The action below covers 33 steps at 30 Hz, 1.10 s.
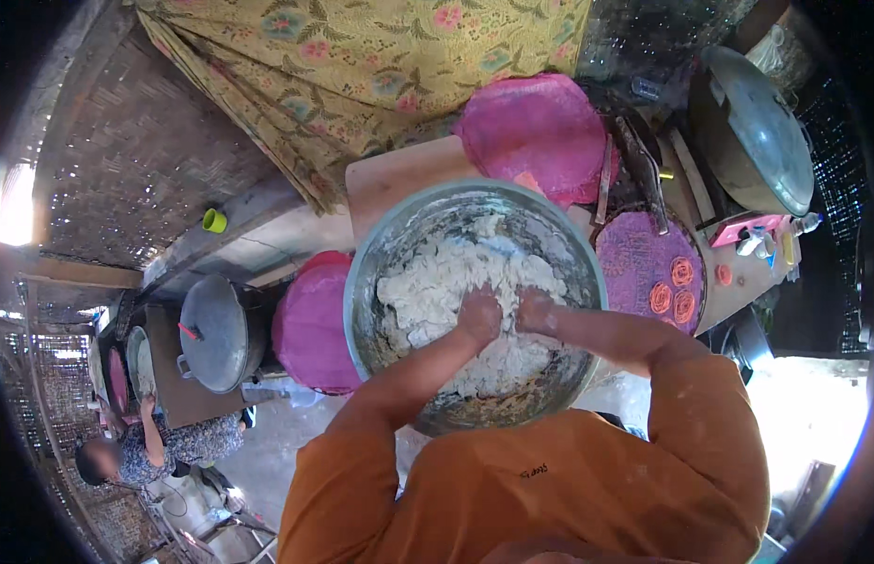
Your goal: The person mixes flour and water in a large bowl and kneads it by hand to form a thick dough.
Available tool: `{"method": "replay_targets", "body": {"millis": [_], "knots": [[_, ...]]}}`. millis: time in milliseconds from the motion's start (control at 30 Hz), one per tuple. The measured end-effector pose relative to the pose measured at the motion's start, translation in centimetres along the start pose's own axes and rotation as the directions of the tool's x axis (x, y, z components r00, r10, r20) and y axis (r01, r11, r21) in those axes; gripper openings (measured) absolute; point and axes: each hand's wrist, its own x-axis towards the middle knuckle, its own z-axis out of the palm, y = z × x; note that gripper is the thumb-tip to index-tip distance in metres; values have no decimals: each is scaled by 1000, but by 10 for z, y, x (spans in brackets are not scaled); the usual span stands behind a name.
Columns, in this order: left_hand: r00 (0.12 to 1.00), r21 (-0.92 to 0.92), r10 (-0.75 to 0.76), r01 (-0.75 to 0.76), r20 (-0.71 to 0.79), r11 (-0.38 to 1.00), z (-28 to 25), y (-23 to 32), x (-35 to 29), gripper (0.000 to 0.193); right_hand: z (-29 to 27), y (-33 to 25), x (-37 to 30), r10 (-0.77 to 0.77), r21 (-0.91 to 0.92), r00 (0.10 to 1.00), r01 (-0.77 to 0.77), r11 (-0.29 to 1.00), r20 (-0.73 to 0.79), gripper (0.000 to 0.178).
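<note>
A large round basin point(355, 310) with a grey-green rim stands right in front of me. Pale, lumpy dough point(428, 282) fills much of it, with loose wet bits and smears along the inner wall. My left hand point(480, 312) presses into the middle of the dough, its fingers curled down and partly sunk in it. Close beside it, my right hand point(535, 310) grips the dough too, with the fingertips buried. A narrow gap separates the two hands.
Purple-pink round trays or cloths point(315, 324) flank the basin, and another pink sheet point(540, 132) lies behind. At right, orange coiled pieces point(681, 272) rest on a purple round tray point(634, 254). Lidded pots point(214, 329) stand left and far right. A person point(164, 451) works at far left.
</note>
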Motion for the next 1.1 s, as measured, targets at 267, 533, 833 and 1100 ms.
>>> {"method": "replay_targets", "body": {"millis": [267,533,833,1100], "knots": [[992,-339,-98,66,-77,938,-13,-30,49,35,11,33,49,169,52,969,-162,985,-182,23],[916,-335,100,-241,-388,911,-1,-55,54,27,-36,33,4,-87,193,875,200,961,-476,33],[836,7,440,-468,329,884,-63,-54,-81,34,-21,-104,-61,-292,-18,906,301,954,-307,18],[963,0,-22,23,270,1000,-35,-56,-26,23,6,-73,22,-221,107,912,272,956,-345,14]]}}
